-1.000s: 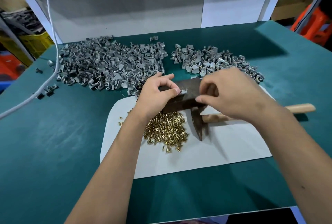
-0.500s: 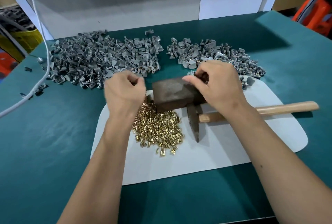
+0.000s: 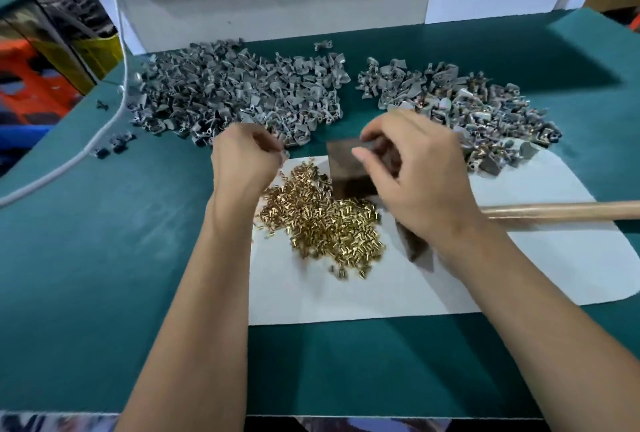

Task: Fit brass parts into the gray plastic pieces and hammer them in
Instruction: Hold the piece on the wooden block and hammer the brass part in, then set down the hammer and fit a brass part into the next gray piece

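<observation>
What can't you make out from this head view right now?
- Left hand: curled fingertips hide whether it holds a piece.
- Right hand: covers the metal block's top; any part under it is hidden.
- Hammer: head behind the right wrist, handle end cut off by the frame's right edge.

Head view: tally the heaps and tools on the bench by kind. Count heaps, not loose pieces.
Heaps of gray plastic pieces: 2, a left heap and a right heap
Heaps of brass parts: 1
Dark metal blocks: 1
Wooden-handled hammers: 1
White mats: 1
Total: 6
</observation>
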Tool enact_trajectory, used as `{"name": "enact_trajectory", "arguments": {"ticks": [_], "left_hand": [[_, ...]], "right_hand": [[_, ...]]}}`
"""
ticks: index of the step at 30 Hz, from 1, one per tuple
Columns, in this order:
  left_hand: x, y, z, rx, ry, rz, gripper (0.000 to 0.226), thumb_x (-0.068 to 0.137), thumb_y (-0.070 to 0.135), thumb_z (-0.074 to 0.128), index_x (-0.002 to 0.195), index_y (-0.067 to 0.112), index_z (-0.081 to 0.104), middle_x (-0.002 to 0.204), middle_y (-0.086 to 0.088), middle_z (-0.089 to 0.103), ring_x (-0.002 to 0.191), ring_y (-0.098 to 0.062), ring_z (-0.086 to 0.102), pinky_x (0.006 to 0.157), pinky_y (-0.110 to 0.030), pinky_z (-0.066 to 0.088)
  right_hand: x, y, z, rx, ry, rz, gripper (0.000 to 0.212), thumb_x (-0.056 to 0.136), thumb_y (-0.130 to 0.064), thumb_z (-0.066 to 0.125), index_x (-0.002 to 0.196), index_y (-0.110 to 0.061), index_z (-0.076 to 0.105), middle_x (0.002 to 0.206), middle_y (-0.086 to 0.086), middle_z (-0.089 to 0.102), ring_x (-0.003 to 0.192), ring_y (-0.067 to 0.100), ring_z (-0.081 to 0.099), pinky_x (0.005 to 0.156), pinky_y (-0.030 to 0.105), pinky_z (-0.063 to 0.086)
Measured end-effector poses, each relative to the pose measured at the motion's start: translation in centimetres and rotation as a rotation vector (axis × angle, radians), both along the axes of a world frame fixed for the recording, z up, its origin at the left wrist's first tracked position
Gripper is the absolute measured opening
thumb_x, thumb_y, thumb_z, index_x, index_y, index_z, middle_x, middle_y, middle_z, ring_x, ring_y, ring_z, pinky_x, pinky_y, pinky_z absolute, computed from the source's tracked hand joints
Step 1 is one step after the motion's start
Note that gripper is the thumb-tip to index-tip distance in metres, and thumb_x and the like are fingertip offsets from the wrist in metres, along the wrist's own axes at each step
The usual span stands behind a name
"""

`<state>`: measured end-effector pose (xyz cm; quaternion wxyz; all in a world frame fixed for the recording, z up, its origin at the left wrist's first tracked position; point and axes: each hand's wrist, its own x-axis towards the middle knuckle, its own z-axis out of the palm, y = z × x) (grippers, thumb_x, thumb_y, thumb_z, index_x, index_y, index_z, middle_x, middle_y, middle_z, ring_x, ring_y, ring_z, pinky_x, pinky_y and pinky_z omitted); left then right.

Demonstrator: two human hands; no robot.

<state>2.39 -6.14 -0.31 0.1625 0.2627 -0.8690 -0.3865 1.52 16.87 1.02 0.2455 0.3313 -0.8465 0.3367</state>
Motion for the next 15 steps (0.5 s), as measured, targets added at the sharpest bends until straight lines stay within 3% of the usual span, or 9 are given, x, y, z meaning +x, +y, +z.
{"name": "enact_trajectory", "arguments": {"ticks": [3,6,8,11,15], "left_hand": [[0.3,-1.0,0.2,0.2,0.035,0.0,0.018,0.081,0.007,0.083,0.075,0.022,0.075,0.074,0.004,0.075,0.061,-0.009,0.071,0.06,-0.032,0.061],[0.6,-2.1,0.2,0.383,0.157,0.081,0.009,0.079,0.01,0.086,0.081,0.014,0.078,0.082,-0.007,0.078,0.079,-0.027,0.077,0.068,-0.039,0.062],[0.6,-2.7,0.2,0.521,0.268,0.175,0.008,0.08,0.01,0.086,0.08,0.01,0.078,0.085,-0.013,0.078,0.077,-0.029,0.076,0.075,-0.042,0.064],[0.7,-3.3,0.5,0.75,0.452,0.291,0.013,0.083,0.0,0.081,0.076,0.005,0.072,0.081,-0.013,0.075,0.062,-0.021,0.073,0.069,-0.033,0.062],[0.6,-3.4,0.6,0.835,0.525,0.311,0.017,0.082,-0.006,0.079,0.073,0.005,0.07,0.072,-0.01,0.073,0.061,-0.02,0.068,0.069,-0.03,0.062]], "right_hand": [[2.1,-2.3,-0.5,0.209,0.007,0.253,0.019,0.095,-0.025,0.071,0.109,-0.012,0.07,0.103,-0.001,0.067,0.096,0.017,0.058,0.084,0.036,0.055],[3.0,-4.2,-1.0,0.418,0.084,0.397,0.02,0.099,-0.032,0.065,0.11,-0.017,0.071,0.107,-0.001,0.064,0.106,0.021,0.05,0.09,0.039,0.048],[3.4,-5.3,-1.2,0.535,0.103,0.424,0.027,0.104,-0.04,0.053,0.114,-0.026,0.073,0.114,-0.005,0.061,0.114,0.021,0.046,0.092,0.039,0.043],[4.0,-7.3,-1.1,0.563,0.073,0.42,0.029,0.105,-0.044,0.047,0.121,-0.036,0.071,0.119,-0.011,0.059,0.119,0.019,0.041,0.088,0.036,0.035],[4.7,-9.5,-1.1,0.574,0.074,0.377,0.026,0.102,-0.04,0.052,0.111,-0.037,0.076,0.104,-0.013,0.06,0.109,0.017,0.041,0.082,0.035,0.032]]}}
